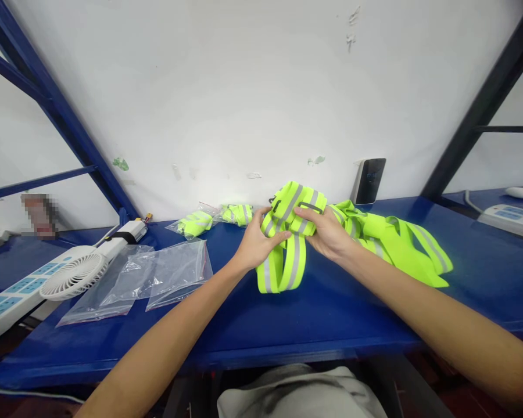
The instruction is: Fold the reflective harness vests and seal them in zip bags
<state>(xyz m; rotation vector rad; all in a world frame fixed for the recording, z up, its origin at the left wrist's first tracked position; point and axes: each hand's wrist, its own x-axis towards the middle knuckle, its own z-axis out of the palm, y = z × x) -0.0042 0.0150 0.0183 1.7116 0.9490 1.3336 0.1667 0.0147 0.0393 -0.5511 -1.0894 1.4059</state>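
The work in hand looks like gathering or folding a bright yellow-green fabric strap with silver-grey stripes (pixel 287 222), held up over the near middle of a glossy blue worktop (pixel 244 328). The left hand (pixel 258 239) is closed on its left side, thumb lying across the front; the right hand (pixel 330 230) pinches the upper right part, its thumb just below a flat black buckle bar (pixel 310 206). A smaller black fitting (pixel 276 204) shows at the strap's upper left, and an open loop (pixel 294 268) hangs toward six o'clock, so the bundle seems only partly gathered.

Taking the held strap as the clock's centre, a loose heap of the same yellow-green striped webbing (pixel 390 241) lies at three o'clock. Two small yellow-green bundles in clear plastic lie near the wall, one (pixel 195 223) at nine o'clock and one (pixel 237 215) nearer ten. Flat, clear plastic bags with red-edged openings (pixel 157 278) overlap between eight and nine, with a round white fan (pixel 75 277) beyond them.

As a judgement, the next move calls for one hand to keep the folded layers pinched while the other takes up the dangling loop, keeping the band flat and the buckle from snagging. Soft webbing like this is likely to spring open or slip if either grip loosens.
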